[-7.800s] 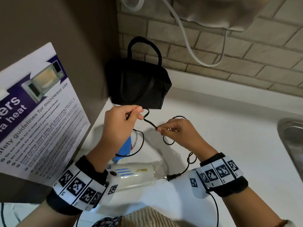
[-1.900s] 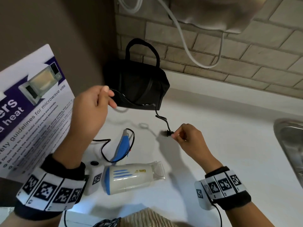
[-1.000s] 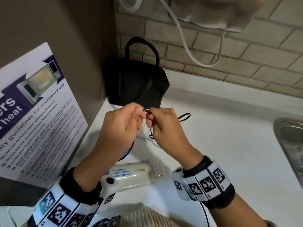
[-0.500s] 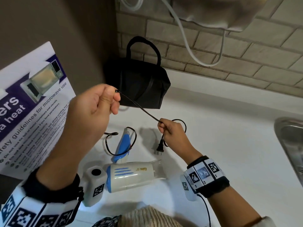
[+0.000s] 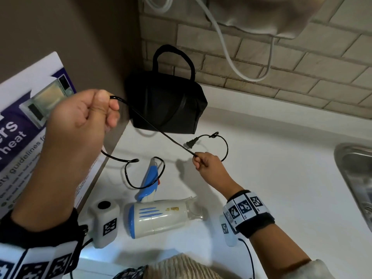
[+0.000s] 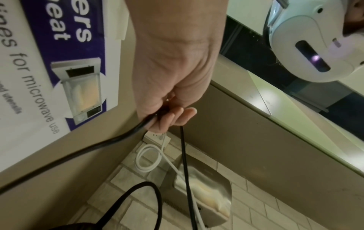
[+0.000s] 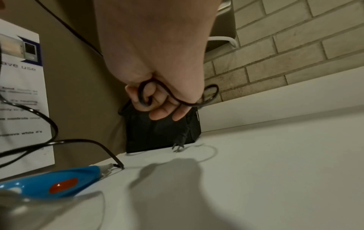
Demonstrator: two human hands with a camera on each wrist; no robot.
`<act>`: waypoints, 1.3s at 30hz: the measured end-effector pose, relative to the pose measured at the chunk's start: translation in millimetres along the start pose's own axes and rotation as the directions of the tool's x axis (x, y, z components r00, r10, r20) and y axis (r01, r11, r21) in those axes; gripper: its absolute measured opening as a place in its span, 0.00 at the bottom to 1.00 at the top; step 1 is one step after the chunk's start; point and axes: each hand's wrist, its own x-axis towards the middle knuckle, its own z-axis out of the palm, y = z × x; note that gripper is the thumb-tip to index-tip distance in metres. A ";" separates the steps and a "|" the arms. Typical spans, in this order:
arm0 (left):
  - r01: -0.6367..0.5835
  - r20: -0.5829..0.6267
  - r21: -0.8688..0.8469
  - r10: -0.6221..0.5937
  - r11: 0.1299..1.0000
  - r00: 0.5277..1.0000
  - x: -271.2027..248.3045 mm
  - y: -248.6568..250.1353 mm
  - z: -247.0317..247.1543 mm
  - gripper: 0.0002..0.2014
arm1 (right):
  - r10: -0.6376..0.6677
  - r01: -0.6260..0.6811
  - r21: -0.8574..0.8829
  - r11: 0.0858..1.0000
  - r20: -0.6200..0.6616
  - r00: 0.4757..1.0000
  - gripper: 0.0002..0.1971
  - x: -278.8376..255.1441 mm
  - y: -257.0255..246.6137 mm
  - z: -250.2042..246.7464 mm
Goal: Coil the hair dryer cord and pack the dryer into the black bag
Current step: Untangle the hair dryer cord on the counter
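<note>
A white and blue hair dryer [image 5: 159,219] lies on the white counter [image 5: 271,188], its blue handle [image 7: 49,185] pointing toward the black bag [image 5: 167,106] in the corner. My left hand [image 5: 80,125] is raised and pinches the black cord [image 5: 153,127]. The cord runs taut from there down to my right hand [image 5: 205,162], which grips it low over the counter. Past the right hand the cord curls in a loop and ends in the plug [image 5: 191,144], hanging just above the counter by the bag [image 7: 161,133]. In the left wrist view the cord [image 6: 184,163] hangs from my curled fingers [image 6: 173,118].
A microwave safety poster [image 5: 24,121] leans on the brown wall at the left. A brick wall [image 5: 302,63] with a white cable [image 5: 231,57] runs behind the counter. A steel sink [image 5: 358,182] sits at the right edge.
My left hand has lifted higher and to the left, stretching the cord. The plug end has swung up past my right hand toward the bag.
</note>
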 end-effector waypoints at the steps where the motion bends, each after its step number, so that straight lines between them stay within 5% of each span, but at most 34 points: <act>1: 0.006 -0.014 0.007 -0.006 1.000 1.000 0.4 -1.5 -0.2 0.17 | 0.003 -0.003 -0.010 1.000 0.000 1.000 0.20 0.3 -0.2 -0.1; 6: 0.022 0.002 0.202 -0.023 0.979 1.000 0.5 -19.4 -0.1 0.17 | 0.069 -0.072 -0.062 0.995 -0.049 0.996 0.18 -0.6 2.7 -5.2; 12: 0.085 0.251 0.422 -0.206 0.903 0.946 -7.8 -66.2 1.8 0.13 | 0.165 -0.162 0.037 0.986 -0.123 0.979 0.19 -7.1 1.2 -29.7; 17: -0.092 0.307 0.783 -0.253 0.615 0.917 -17.3 -79.1 37.0 0.17 | 0.178 -0.178 0.016 0.984 -0.177 0.968 0.16 -5.5 -15.7 -44.4; 22: -0.471 0.568 0.719 -0.040 0.511 0.822 -35.9 -62.2 84.7 0.33 | 0.093 -0.106 -0.098 0.990 -0.126 0.988 0.12 -13.3 -43.8 -44.3; 27: -0.632 0.663 0.563 0.165 0.532 0.730 -40.0 -57.2 107.9 0.38 | 0.021 -0.024 -0.150 0.988 -0.024 1.000 0.12 -25.3 -69.0 -40.4; 32: -0.626 0.640 0.528 0.216 0.573 0.737 -21.3 -51.8 101.8 0.17 | -0.135 0.131 -0.321 0.938 0.010 0.991 0.11 -34.7 -73.7 -37.4; 35: -0.528 0.629 0.571 0.078 0.629 0.773 -17.5 -55.2 95.8 0.17 | -0.102 0.111 -0.088 0.990 0.095 0.990 0.16 -35.4 -69.8 -45.8; 39: -0.374 0.474 0.609 0.057 0.699 0.879 -11.1 -65.8 85.3 0.16 | -0.130 0.118 0.095 0.988 0.122 0.984 0.18 -36.5 -62.7 -58.9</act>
